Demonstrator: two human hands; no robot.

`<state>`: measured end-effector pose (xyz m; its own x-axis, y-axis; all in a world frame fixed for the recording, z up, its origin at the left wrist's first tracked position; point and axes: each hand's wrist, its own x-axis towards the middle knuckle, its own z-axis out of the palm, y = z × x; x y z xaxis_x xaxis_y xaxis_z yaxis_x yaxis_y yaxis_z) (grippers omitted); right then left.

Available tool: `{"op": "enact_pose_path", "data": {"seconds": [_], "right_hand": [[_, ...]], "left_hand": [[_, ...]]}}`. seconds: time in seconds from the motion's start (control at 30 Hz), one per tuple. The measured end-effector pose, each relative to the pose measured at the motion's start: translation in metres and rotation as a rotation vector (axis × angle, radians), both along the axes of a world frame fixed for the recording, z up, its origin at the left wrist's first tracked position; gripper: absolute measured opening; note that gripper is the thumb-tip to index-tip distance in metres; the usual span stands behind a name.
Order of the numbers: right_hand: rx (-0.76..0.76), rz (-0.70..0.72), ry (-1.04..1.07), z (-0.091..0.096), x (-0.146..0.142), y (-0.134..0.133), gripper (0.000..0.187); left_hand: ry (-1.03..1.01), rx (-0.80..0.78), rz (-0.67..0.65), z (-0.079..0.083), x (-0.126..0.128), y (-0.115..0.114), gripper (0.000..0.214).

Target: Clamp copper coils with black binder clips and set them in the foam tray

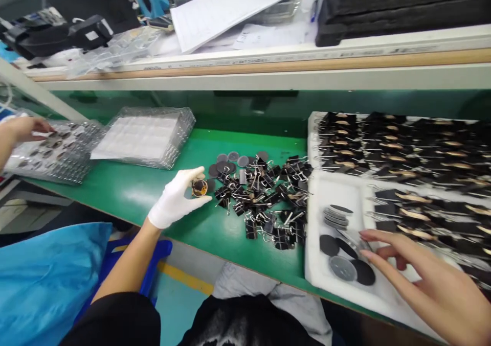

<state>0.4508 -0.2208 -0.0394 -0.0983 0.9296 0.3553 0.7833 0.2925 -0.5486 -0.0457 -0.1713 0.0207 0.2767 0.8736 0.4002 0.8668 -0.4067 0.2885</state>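
My left hand [174, 197], in a white glove, is above the green table with thumb and fingers closed around a small round part [199, 188] with an orange-gold pattern inside. My bare right hand [418, 274] is over the near compartment of the white foam tray [312, 233]. Its thumb and index finger pinch what looks like a thin disc [356, 239], partly blurred. Below lie black discs [363, 272] and a clear grey disc [342, 268]. A small stack of grey discs [335, 218] is behind them. Between my hands lies a pile of black binder clips [264, 192].
Several binder clips [387, 141] stand in rows in the tray. Loose discs [224, 166] lie behind the pile. Clear plastic trays [169, 146], one covered by white paper, stand back left. Another person's hand [28, 129] reaches over a filled tray at left. A shelf [245, 77] overhangs the table.
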Motion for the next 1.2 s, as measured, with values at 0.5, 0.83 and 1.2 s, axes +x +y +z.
{"op": "enact_pose_path", "data": {"seconds": [0.5,0.83,1.2], "right_hand": [[-0.149,0.183,1.128,0.083,-0.087,0.055,0.034],[0.069,0.276,1.061,0.072,-0.107,0.075,0.024],[-0.3,0.155,1.224,0.054,-0.109,0.079,0.03]], "left_hand": [[-0.048,0.255,-0.805,0.057,0.197,0.063,0.08],[-0.163,0.221,-0.705,0.046,0.189,0.077,0.088],[-0.081,0.23,-0.724,0.036,0.198,0.082,0.073]]}}
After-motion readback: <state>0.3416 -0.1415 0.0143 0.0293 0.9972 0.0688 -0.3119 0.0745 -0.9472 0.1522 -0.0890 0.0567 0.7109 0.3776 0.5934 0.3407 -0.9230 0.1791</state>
